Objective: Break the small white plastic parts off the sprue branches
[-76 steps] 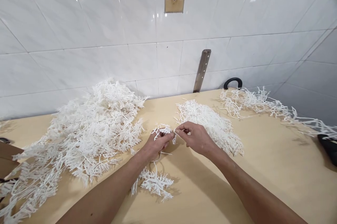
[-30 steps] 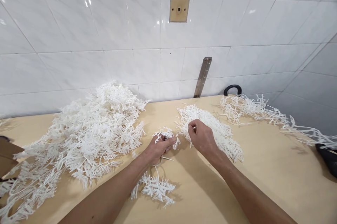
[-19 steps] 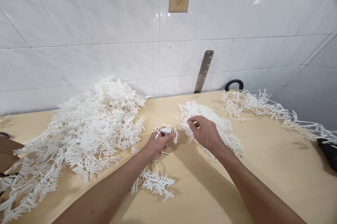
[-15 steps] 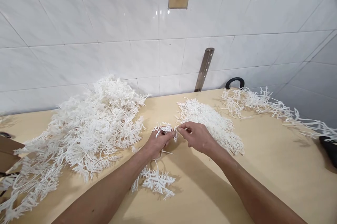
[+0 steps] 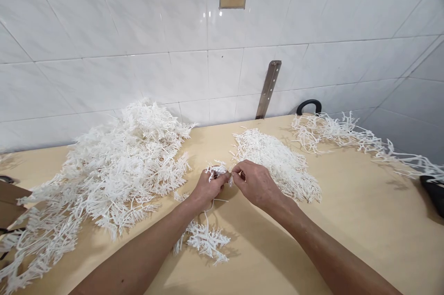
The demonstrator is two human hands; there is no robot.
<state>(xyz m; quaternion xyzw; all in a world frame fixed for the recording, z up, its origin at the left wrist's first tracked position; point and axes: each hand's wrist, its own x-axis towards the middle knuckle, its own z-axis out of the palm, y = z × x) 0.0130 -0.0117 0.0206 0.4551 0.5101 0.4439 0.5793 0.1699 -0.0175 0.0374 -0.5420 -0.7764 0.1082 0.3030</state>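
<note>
Nearest us on the table (image 5: 367,235), a loose white cluster (image 5: 208,242) lies below our left hand (image 5: 209,187). That hand has its thumb and fingers clamped on a white sprig (image 5: 217,169), just ahead of the cluster; our right hand (image 5: 255,184) has thumb and forefinger together at the sprig's end, seemingly pinching a strand. We judge the step in hand to be fine fingertip work there, and the next move calls for a steady left hold. Beyond, left and right, lie a tall white heap (image 5: 135,165) and a flatter pile (image 5: 277,161).
</note>
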